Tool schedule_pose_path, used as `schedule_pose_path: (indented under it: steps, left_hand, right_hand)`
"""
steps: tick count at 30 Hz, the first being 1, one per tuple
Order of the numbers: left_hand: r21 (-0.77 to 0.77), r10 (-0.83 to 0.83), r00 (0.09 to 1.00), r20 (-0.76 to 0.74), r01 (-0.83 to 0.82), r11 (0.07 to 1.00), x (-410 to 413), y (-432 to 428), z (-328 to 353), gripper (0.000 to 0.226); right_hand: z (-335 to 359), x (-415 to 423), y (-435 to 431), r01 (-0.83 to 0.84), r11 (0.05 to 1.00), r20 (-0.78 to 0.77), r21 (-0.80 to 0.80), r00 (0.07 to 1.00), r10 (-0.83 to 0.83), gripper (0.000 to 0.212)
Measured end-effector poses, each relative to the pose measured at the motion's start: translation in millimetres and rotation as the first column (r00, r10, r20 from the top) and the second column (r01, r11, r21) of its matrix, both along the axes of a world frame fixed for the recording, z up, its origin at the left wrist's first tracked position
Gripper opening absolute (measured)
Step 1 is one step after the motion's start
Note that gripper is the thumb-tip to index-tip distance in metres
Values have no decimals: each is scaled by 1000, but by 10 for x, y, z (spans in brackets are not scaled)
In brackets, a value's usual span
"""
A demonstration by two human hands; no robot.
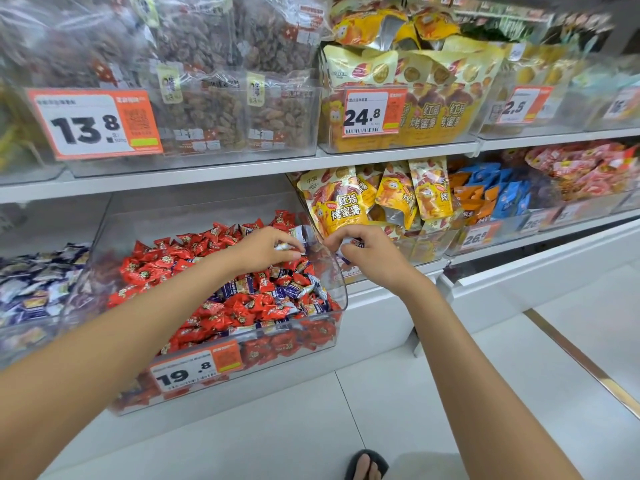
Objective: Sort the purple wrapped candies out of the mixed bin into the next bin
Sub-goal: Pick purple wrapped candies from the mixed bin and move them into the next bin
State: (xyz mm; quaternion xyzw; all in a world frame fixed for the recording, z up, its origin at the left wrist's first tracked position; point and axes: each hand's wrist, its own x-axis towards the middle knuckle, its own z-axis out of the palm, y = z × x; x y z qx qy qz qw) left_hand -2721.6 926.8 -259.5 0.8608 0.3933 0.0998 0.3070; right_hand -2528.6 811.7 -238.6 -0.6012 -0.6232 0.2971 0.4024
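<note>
A clear mixed bin [341, 285] on the lower shelf holds many red wrapped candies [221, 313] with several purple wrapped candies [294, 291] among them. To its left stands a bin of purple candies [31, 289]. My left hand [268, 249] hovers over the mixed bin's back right corner and pinches a purple and white candy [284, 247]. My right hand [360, 252] is just outside the bin's right wall, fingers curled round purple wrapped candies [346, 254], mostly hidden in the fist.
Yellow snack pouches [346, 206] fill the bin to the right, close behind my right hand. An upper shelf [242, 169] overhangs the bins with raisin bags. A price tag [194, 370] hangs on the mixed bin's front. My sandalled foot [367, 464] stands on the white floor.
</note>
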Motion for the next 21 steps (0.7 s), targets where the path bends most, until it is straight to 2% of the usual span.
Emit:
schedule_pose_path:
  steps: [3,5,8,10,16,21]
  left_hand:
    - [55,-52,973,-225,66,996,85,81,-207,48]
    - [72,-37,963,-266,58,996,97,132,-282,54]
    - [81,2,976,-216,16,997,119,233,-296,39]
    - [83,13,986,-164,1,997,112,230,-274,37]
    - [-55,139,982,130,-133,990,-115,100,-110,26]
    - [-137,256,948,191,-233,963,-590,154,59,14]
  right_hand:
    - [-8,-11,-8,5,1000,-6,5,1000,-5,43]
    - [-12,-14,-13,7,1000,-2,4,1000,-7,44]
    - [-3,-26,-15,1,1000,-5,4,1000,-1,41]
    - [3,-38,-16,-1,1000,-14,-1,1000,1,39]
    - [-10,-28,-1,13,1000,0,-16,1000,-13,37]
    - [42,-119,17,62,997,-30,41,998,-61,32]
